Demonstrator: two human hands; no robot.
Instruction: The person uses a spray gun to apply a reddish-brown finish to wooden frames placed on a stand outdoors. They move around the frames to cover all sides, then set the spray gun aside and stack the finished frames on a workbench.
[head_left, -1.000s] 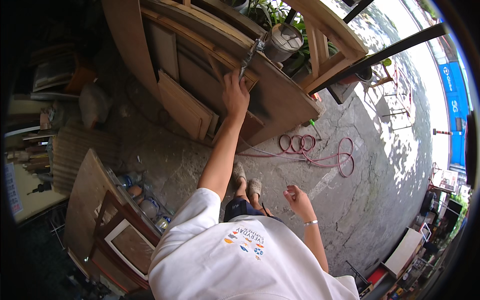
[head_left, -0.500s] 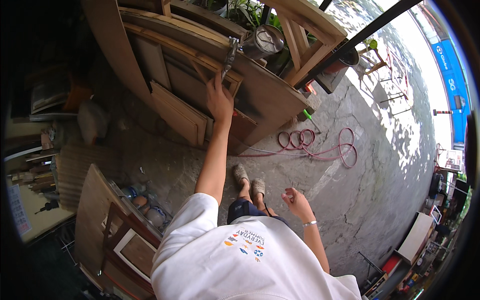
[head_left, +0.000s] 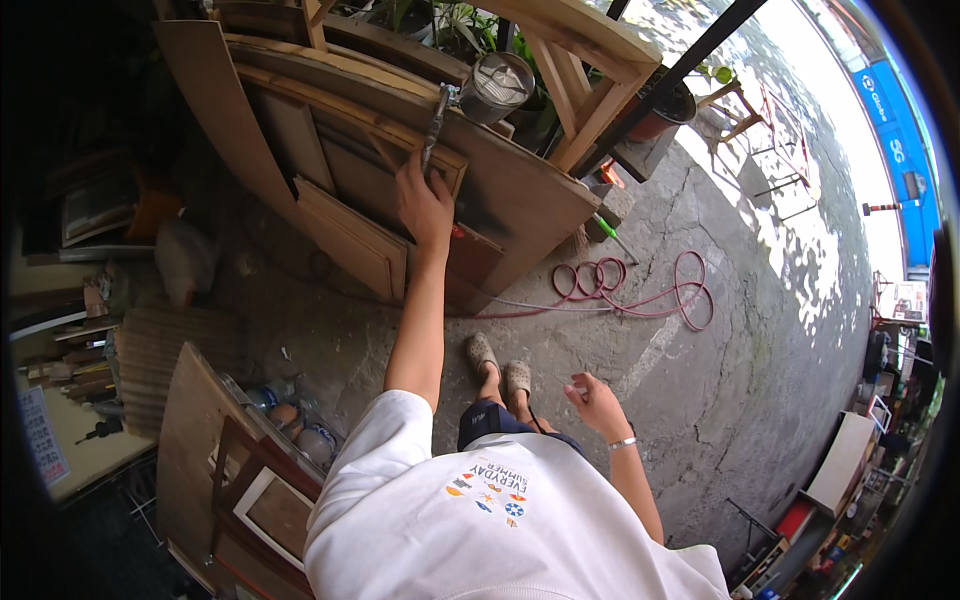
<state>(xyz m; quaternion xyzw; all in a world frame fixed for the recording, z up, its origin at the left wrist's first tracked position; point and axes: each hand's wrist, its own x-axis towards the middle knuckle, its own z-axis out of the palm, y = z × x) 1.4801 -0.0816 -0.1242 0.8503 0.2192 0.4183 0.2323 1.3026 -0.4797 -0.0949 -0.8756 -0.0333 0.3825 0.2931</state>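
Note:
My left hand [head_left: 427, 208] reaches forward at the end of a stretched arm. Its fingers are closed around the lower end of a slim tool with a silver metal head [head_left: 438, 122], whose exact kind I cannot make out. The tool points away from me, above the edges of leaning wooden panels [head_left: 530, 172]. Just beyond its head stands a round metal can [head_left: 497, 88] with something pale inside. My right hand [head_left: 597, 402] hangs in the air at my right side, fingers loosely bent and apart, holding nothing; a silver band circles that wrist.
A dark red hose [head_left: 690, 300] lies coiled on the cracked concrete floor. A wooden frame [head_left: 570, 90] stands at the far side by potted plants. Boards and a brown frame [head_left: 235, 470] lean at the near left. Stacked things [head_left: 845, 470] line the right.
The view has shifted a little, so the panels and can sit further left. My left hand and the tool have moved slightly nearer the can. My right hand has hardly moved.

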